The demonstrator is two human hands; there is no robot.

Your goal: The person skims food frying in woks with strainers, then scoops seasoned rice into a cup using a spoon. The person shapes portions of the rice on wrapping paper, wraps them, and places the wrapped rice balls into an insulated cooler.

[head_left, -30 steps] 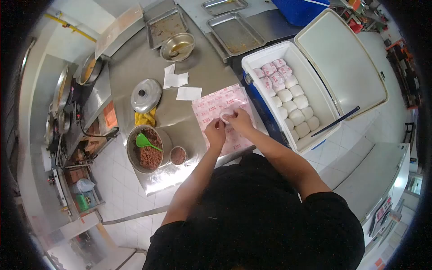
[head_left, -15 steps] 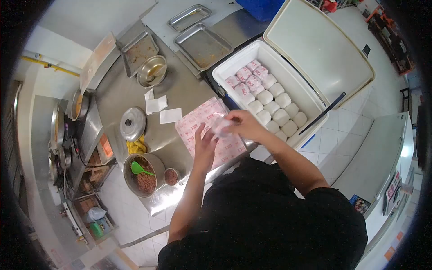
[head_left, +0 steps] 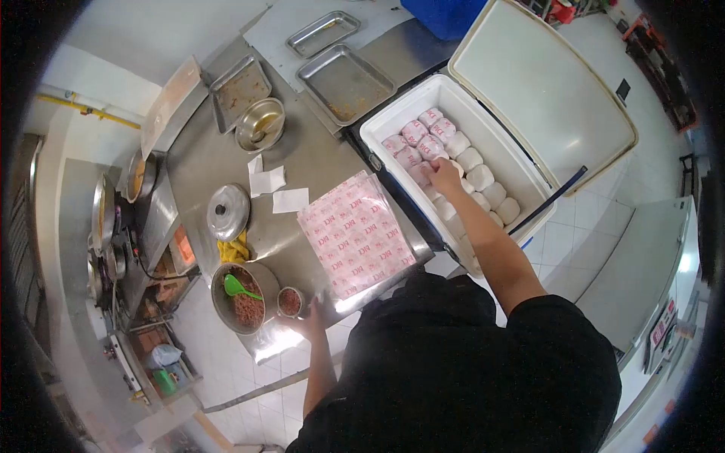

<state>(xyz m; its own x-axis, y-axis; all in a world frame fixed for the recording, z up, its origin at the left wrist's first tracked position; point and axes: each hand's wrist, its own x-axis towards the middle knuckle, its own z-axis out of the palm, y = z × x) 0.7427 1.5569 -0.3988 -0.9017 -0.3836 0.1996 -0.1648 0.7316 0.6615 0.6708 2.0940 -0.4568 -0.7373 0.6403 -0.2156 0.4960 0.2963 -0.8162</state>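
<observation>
My right hand (head_left: 447, 180) is down in the white cooler (head_left: 371, 134), its fingers closed at a paper-wrapped bundle (head_left: 420, 174) with pink print; the fingertips are partly hidden. Several other printed bundles and plain white round bundles (head_left: 481, 177) sit in rows around it. At the table's front edge, my left hand (head_left: 310, 323) is closed around the side of a small metal cup (head_left: 290, 302) filled with brown crumbly food. Beside the cup stands a pot (head_left: 220, 302) of the same food, with a green ladle (head_left: 238, 286) in it. Between my hands lies a stack of pink-printed paper sheets (head_left: 355, 234).
A pot lid (head_left: 228, 211) and a yellow cloth (head_left: 234, 249) lie left of the sheets. White paper pieces (head_left: 291, 200), a metal bowl (head_left: 260, 124) and metal trays (head_left: 347, 81) are farther back. The cooler's open lid (head_left: 551, 83) leans to the right. Pans (head_left: 140, 177) stand at far left.
Both hands have left the paper stack, where they held a small whitish wrapped thing. My right hand moved into the cooler, and my left hand moved down and left to the cup.
</observation>
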